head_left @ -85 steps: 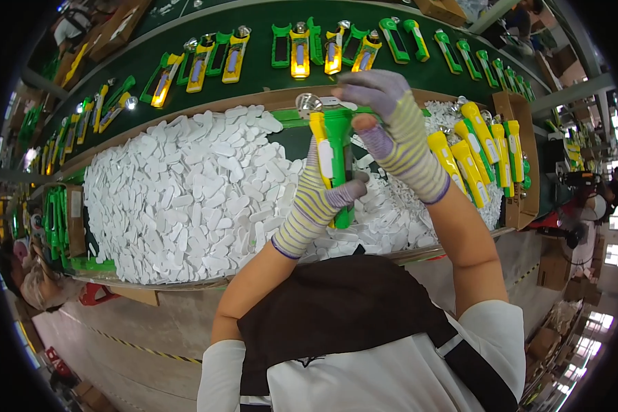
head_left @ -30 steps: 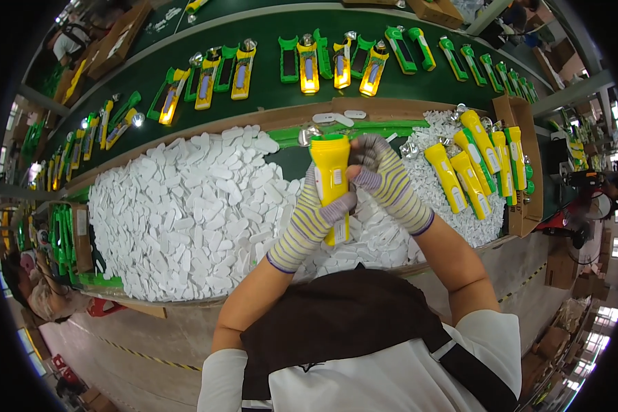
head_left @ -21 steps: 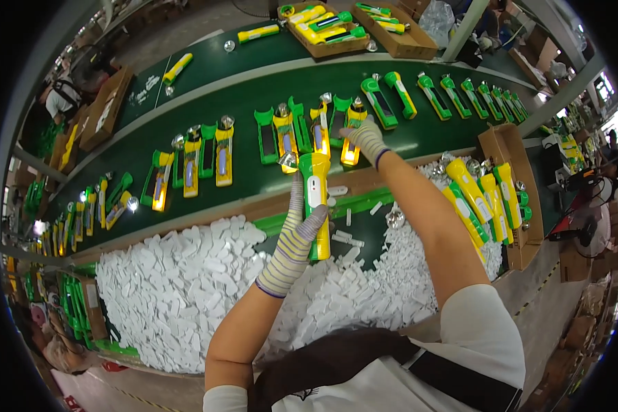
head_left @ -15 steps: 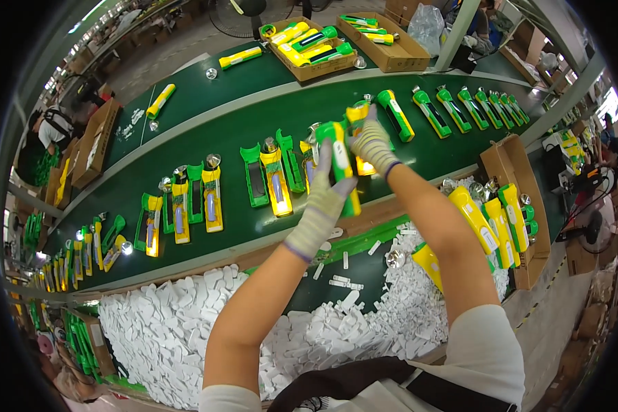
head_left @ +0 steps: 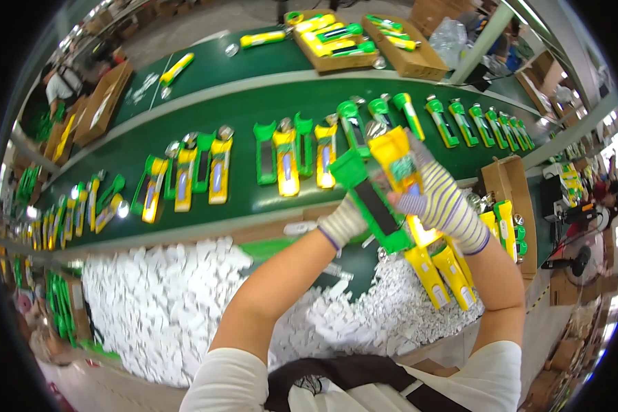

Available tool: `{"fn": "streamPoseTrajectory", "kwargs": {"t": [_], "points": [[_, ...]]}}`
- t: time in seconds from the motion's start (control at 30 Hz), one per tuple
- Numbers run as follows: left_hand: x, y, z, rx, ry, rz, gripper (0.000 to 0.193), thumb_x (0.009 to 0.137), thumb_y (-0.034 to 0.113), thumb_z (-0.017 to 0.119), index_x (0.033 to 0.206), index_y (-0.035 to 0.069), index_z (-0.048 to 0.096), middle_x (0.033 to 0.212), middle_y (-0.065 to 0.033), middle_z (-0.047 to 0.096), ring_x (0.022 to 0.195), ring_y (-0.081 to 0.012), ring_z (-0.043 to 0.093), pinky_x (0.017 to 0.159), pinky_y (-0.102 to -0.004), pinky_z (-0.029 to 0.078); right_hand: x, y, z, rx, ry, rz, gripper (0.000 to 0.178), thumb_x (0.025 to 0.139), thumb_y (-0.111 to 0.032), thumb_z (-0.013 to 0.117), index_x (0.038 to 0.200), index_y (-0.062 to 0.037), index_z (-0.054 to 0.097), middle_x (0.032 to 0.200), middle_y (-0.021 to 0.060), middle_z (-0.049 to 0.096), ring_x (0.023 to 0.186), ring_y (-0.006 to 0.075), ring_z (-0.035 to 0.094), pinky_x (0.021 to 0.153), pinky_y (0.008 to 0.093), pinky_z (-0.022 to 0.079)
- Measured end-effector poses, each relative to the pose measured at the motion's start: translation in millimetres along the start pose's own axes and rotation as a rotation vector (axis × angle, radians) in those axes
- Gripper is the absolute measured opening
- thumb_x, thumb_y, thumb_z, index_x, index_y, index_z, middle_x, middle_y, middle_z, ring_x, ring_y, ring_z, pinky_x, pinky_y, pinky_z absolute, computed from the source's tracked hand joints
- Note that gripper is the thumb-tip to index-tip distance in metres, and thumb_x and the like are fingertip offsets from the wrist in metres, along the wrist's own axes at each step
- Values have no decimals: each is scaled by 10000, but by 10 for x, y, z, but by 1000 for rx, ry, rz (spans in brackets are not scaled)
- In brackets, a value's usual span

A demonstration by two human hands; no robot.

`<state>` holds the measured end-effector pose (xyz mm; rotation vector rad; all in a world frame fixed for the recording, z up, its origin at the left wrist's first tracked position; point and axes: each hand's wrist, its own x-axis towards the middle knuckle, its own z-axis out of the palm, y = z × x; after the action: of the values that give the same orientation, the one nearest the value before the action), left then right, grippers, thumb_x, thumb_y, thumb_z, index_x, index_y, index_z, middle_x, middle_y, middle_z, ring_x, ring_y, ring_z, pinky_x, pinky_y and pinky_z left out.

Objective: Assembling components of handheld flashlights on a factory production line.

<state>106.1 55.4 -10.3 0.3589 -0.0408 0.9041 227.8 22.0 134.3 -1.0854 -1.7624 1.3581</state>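
My left hand (head_left: 342, 222), in a striped glove, grips a green plastic flashlight half (head_left: 373, 199) from below. My right hand (head_left: 443, 206), also gloved, holds a yellow flashlight body (head_left: 396, 156) with a chrome reflector head. The two pieces are held apart, side by side, above the green conveyor belt (head_left: 254, 206). Just under my right wrist stand several yellow flashlight bodies (head_left: 441, 269). A big heap of small white parts (head_left: 165, 295) fills the bench below my left forearm.
Pairs of green and yellow flashlight halves (head_left: 286, 154) lie in a row along the belt. A second belt behind carries cardboard trays (head_left: 336, 44) of flashlights. A cardboard box (head_left: 507, 192) stands at the right. Green shells (head_left: 60, 309) are stacked at the left. A person (head_left: 65, 82) works far left.
My hands rose from the white heap toward the belt. The yellow body and green half, earlier held together as one piece, are now separated, one in each hand.
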Motion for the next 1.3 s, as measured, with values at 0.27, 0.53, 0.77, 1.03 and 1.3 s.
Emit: {"fn": "streamPoseTrajectory", "kwargs": {"t": [0.27,0.53,0.77,1.03,1.3], "points": [[-2112,-356,715,-238,327,406,409,887,319,540,1206,83,443,1139,-114,531,1018,-269,526,926,-444,421,-860,-31,1603,-583,-248,-376,484,743,-323,709,1084,-29,531,779,120,595,673,244,592,590,365,475],[-3494,-87,1155,-22,671,566,624,808,525,601,1213,71,463,1034,-92,580,949,-241,586,886,-403,480,-628,421,2376,235,-542,225,377,810,-200,664,1134,-50,544,959,42,597,805,82,575,636,233,477],[-3902,-110,821,-58,748,533,497,796,504,633,1059,97,519,814,-114,608,678,-205,614,613,-313,536,285,890,2926,-1341,-345,-479,267,801,-202,563,1042,-92,595,949,111,583,925,286,550,740,398,480],[-3768,-37,982,230,788,497,418,829,399,646,1049,81,485,786,-99,605,601,-176,618,553,-291,545,77,839,2325,-1185,-284,-769,143,747,-172,641,885,-139,662,794,32,629,741,259,579,684,360,461],[-3520,-123,1318,661,709,189,358,844,164,603,1144,16,475,785,-54,594,626,-122,589,576,-244,494,-587,-346,2233,-814,-600,-1351,256,719,-116,612,971,-68,608,971,87,619,872,243,619,731,341,524]]}}
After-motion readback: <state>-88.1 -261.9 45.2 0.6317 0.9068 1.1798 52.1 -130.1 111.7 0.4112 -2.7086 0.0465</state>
